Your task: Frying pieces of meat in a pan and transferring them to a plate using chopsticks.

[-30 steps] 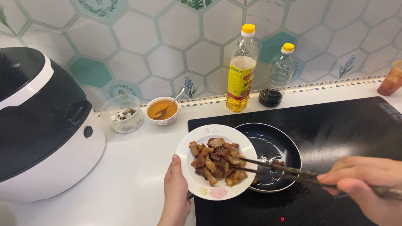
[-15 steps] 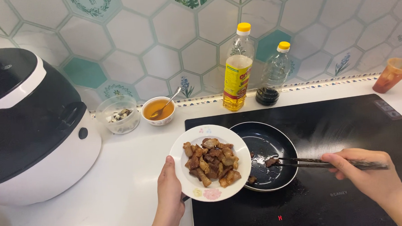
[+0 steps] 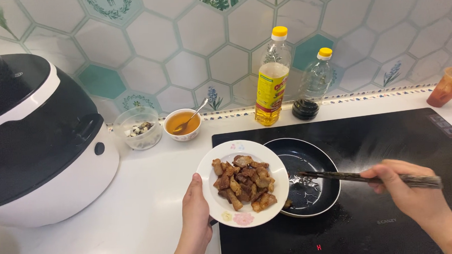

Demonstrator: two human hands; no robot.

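The plate hides the pan's left rim and handle.

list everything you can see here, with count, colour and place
plate: 1, white with small flower prints, held at the cooktop's left edge
fried meat pieces: a pile, brown, on the plate
frying pan: 1, black, on the cooktop, only oil showing inside
cooktop: 1, black, right half of the counter
chopsticks: 1 pair, dark, tips over the pan
oil bottle: 1, yellow cap, by the wall
dark sauce bottle: 1, nearly empty, beside it
sauce bowl: 1, white, with a spoon
clear cup: 1, left of the bowl
cooking appliance: 1, black and white, far left
plastic cup: 1, reddish, far right
left hand: holds the plate
right hand: holds the chopsticks
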